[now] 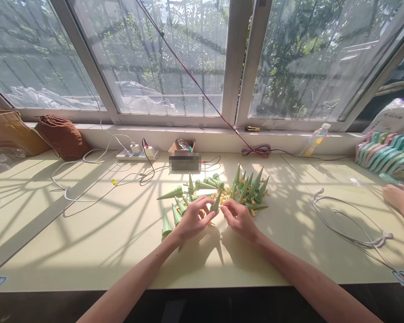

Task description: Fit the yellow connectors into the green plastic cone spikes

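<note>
The left hand (194, 218) is pinching a green cone (216, 203) tip-up, maybe to keep it steady. The right hand (240, 219) is curling its fingers near the base; I can't tell what it's holding. Just beyond, other cones (256, 181) and yellow bits (225, 194) are sitting close, probably for easy grabbing.

Prob. a small workshop / assembly rm: long worktop (104, 255) under big windows (175, 58), w/ a batch of near-identical green cones (207, 185), pwr strip (138, 155), coiled wires (263, 150) & co-worker's hand (399, 197) far R.
</note>
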{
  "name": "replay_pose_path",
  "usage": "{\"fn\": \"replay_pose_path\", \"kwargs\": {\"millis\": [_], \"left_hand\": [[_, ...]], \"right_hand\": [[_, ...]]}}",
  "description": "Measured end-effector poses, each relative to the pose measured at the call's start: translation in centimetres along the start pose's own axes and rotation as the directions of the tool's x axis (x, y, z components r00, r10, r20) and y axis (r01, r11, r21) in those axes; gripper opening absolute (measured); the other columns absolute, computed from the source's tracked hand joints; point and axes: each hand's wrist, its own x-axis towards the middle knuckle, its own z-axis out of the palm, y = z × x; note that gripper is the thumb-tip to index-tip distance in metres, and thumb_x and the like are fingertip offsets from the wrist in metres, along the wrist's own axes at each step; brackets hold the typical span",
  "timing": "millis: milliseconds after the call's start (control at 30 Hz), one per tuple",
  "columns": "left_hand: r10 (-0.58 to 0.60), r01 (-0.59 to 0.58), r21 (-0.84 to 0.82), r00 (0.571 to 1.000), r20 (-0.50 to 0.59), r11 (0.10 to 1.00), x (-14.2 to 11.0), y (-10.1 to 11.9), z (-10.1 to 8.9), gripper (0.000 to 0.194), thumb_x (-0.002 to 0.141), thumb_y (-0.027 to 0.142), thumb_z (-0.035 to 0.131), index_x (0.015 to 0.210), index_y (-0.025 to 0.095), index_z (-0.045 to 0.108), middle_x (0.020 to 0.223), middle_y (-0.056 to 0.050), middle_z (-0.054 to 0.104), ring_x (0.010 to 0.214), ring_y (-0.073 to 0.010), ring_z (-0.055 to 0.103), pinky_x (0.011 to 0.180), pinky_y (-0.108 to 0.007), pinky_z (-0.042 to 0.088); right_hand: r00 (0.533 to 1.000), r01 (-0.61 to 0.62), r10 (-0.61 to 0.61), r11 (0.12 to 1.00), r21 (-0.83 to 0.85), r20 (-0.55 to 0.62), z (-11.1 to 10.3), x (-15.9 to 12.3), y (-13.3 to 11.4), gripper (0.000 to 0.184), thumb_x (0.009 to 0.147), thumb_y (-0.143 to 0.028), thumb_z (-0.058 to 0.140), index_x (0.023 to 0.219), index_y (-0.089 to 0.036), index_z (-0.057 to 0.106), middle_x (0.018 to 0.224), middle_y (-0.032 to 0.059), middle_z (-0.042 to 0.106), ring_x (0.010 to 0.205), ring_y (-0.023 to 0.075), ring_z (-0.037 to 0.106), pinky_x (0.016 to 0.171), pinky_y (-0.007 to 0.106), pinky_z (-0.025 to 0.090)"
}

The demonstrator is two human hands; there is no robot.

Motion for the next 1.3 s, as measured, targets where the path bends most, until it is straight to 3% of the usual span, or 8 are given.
{"fn": "replay_pose_path", "kwargs": {"millis": [200, 367, 633, 833, 933, 1133, 1233, 1300], "left_hand": [[0.006, -0.007, -0.017, 0.999, -0.037, 1.0, 0.0, 0.1, 0.0, 0.013, 0.088, 0.026, 0.063, 0.097, 0.018, 0.062, 0.096, -0.004, 0.059, 0.069, -0.0105, 0.062, 0.053, -0.021, 0.053], [0.006, -0.007, -0.041, 1.0, -0.031, 0.999, 0.1, 0.4, -0.1, 0.013, 0.089, 0.027, 0.063, 0.097, 0.017, 0.063, 0.094, -0.004, 0.06, 0.069, -0.0111, 0.061, 0.054, -0.021, 0.055], [0.126, -0.125, -0.016, 0.992, 0.015, 0.992, -0.1, -0.4, 0.2, 0.014, 0.091, 0.028, 0.061, 0.099, 0.016, 0.063, 0.096, -0.005, 0.059, 0.065, -0.0092, 0.062, 0.052, -0.02, 0.054], [0.262, -0.257, 0.157, 0.965, -0.011, 0.953, -0.2, -1.4, 0.5, 0.014, 0.093, 0.022, 0.059, 0.106, 0.02, 0.063, 0.099, -0.006, 0.062, 0.068, -0.01, 0.06, 0.057, -0.022, 0.054], [0.292, -0.283, 0.196, 0.956, -0.018, 0.939, -0.2, -1.7, 0.7, 0.018, 0.093, 0.019, 0.058, 0.11, 0.022, 0.064, 0.103, -0.007, 0.062, 0.07, -0.0105, 0.06, 0.057, -0.023, 0.054], [0.208, -0.2, 0.103, 0.975, -0.082, 0.974, -0.2, -1.0, 0.5, 0.022, 0.091, 0.025, 0.061, 0.113, 0.022, 0.061, 0.109, -0.007, 0.059, 0.064, -0.0073, 0.059, 0.054, -0.021, 0.054], [0.099, -0.1, 0.0, 0.987, -0.126, 0.995, 0.0, -0.2, 0.1, 0.025, 0.089, 0.028, 0.063, 0.112, 0.021, 0.06, 0.11, -0.007, 0.058, 0.066, -0.0083, 0.062, 0.052, -0.02, 0.053], [-0.006, -0.008, -0.081, 0.985, -0.175, 0.997, 0.1, 0.1, -0.1, 0.021, 0.09, 0.031, 0.061, 0.108, 0.02, 0.06, 0.098, -0.005, 0.06, 0.065, -0.0091, 0.062, 0.05, -0.019, 0.052]], "right_hand": [[0.997, 0.045, -0.047, 0.998, -0.036, -0.064, -0.2, 0.1, -0.7, 0.017, 0.095, -0.032, 0.053, 0.089, -0.019, 0.063, 0.082, 0.0026, 0.059, 0.061, 0.0124, 0.052, 0.057, 0.026, 0.044], [0.997, 0.047, -0.045, 0.998, 0.029, -0.066, -0.2, 0.1, -0.8, 0.018, 0.095, -0.033, 0.053, 0.097, -0.019, 0.066, 0.098, 0.0074, 0.062, 0.061, 0.0123, 0.058, 0.054, 0.026, 0.049], [0.996, 0.032, -0.033, 0.999, -0.014, -0.086, 0.0, 0.0, -0.1, 0.015, 0.093, -0.031, 0.055, 0.098, -0.018, 0.062, 0.085, 0.0048, 0.066, 0.056, 0.0131, 0.055, 0.054, 0.027, 0.045], [0.997, 0.031, -0.034, 0.999, -0.043, -0.064, 0.0, -0.1, -0.2, 0.016, 0.094, -0.031, 0.052, 0.096, -0.018, 0.061, 0.065, -0.0014, 0.057, 0.052, 0.0121, 0.046, 0.052, 0.025, 0.038], [0.997, 0.04, -0.044, 0.998, -0.057, -0.069, 0.0, -0.1, -0.3, 0.016, 0.093, -0.031, 0.052, 0.094, -0.018, 0.062, 0.066, -0.0012, 0.057, 0.053, 0.0118, 0.044, 0.052, 0.025, 0.037], [0.993, 0.028, -0.028, 1.0, 0.002, -0.113, 0.1, 0.0, -0.2, 0.018, 0.094, -0.032, 0.052, 0.088, -0.018, 0.062, 0.074, 0.0026, 0.063, 0.054, 0.0127, 0.051, 0.052, 0.026, 0.043], [0.984, 0.025, -0.02, 0.999, 0.03, -0.177, 0.1, -0.1, 0.0, 0.017, 0.095, -0.033, 0.054, 0.089, -0.018, 0.062, 0.077, 0.0038, 0.065, 0.057, 0.0137, 0.055, 0.054, 0.026, 0.046], [0.977, 0.038, -0.028, 0.998, 0.043, -0.212, 0.1, -0.2, 0.1, 0.016, 0.095, -0.033, 0.054, 0.09, -0.019, 0.061, 0.078, 0.0038, 0.065, 0.059, 0.0141, 0.057, 0.056, 0.027, 0.048]]}}
